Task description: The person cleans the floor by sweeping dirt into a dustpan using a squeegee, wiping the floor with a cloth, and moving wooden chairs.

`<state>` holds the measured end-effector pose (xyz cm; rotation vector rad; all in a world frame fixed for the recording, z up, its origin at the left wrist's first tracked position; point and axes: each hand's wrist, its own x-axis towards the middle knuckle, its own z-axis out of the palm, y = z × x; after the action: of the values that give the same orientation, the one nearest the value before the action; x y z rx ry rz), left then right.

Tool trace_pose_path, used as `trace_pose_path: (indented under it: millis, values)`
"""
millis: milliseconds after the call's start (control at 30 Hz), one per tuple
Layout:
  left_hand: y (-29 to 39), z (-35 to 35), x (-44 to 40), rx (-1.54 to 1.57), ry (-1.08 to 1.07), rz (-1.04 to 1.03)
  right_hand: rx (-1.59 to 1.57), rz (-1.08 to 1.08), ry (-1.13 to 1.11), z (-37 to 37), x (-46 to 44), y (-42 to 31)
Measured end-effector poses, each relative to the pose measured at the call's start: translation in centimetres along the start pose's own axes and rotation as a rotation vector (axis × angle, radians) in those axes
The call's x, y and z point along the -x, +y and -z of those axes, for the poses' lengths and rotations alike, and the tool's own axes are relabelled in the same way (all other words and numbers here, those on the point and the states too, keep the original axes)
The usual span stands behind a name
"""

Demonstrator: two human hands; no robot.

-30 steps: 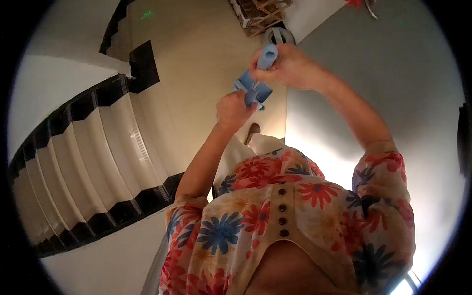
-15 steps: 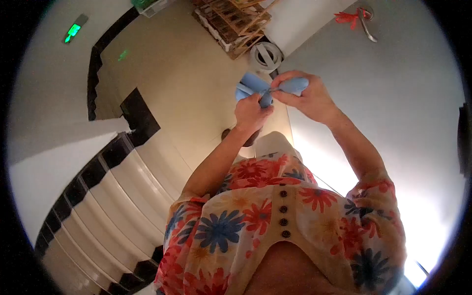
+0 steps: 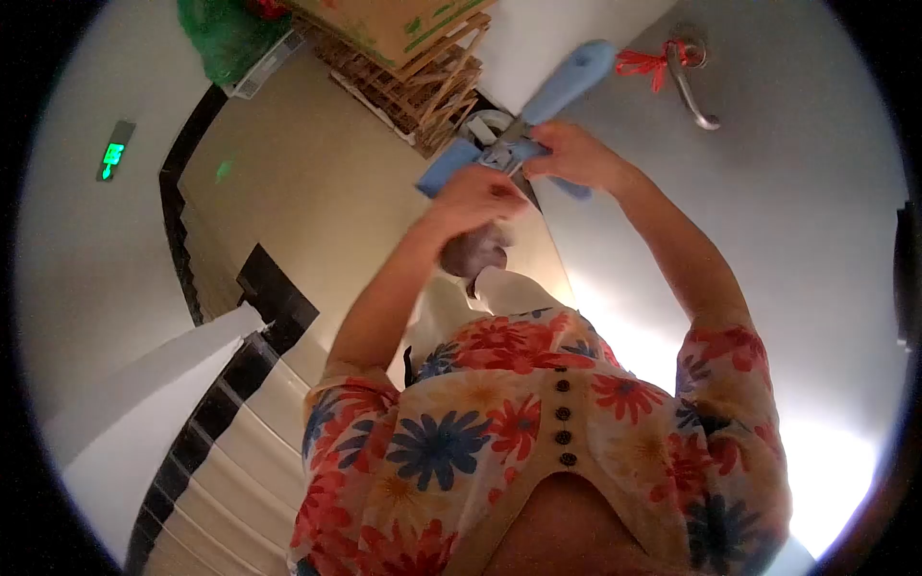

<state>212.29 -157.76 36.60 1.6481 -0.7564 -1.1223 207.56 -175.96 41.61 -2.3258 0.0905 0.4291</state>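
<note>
Both hands are raised before me around a light-blue thing [image 3: 569, 79] with several rounded, handle-like parts and a greyish middle. Its exact kind is blurred and I cannot make it out. My right hand [image 3: 581, 158] pinches it near the middle; one long blue part points up and away, another lies under the fingers. My left hand [image 3: 475, 200] is smeared by motion, its fingers curled, against the lower left side, where a blocky blue part sticks out beyond the knuckles. Some of the thing is hidden behind the hands.
A grey door with a metal handle [image 3: 693, 91] tied with red ribbon stands at right. Ahead are stacked wooden crates [image 3: 413, 82], a cardboard box [image 3: 399, 24] and a green bag [image 3: 226, 38]. Stairs [image 3: 245, 432] descend at lower left beside a white wall.
The light-blue thing has swung and spread out, with one long part now pointing up and right. My left hand has shifted slightly left and down. The view has tilted up, showing the cardboard box.
</note>
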Motion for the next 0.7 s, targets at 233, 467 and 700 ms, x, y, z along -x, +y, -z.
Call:
trace_pose_path:
  millis: [233, 467, 700]
  values:
    - [0.3, 6.8, -7.3, -0.557, 0.258, -0.090, 0.484, 0.105, -0.208, 4.0, -6.5, -1.3]
    - [3.1, 7.6, -14.3, -0.305, 0.302, -0.146, 0.859, -0.046, 0.078, 8.1, -8.3, -1.8]
    - [2.7, 8.0, -20.5, -0.525, 0.506, -0.277, 0.307, -0.182, 0.597, 4.8, 2.0, 2.5]
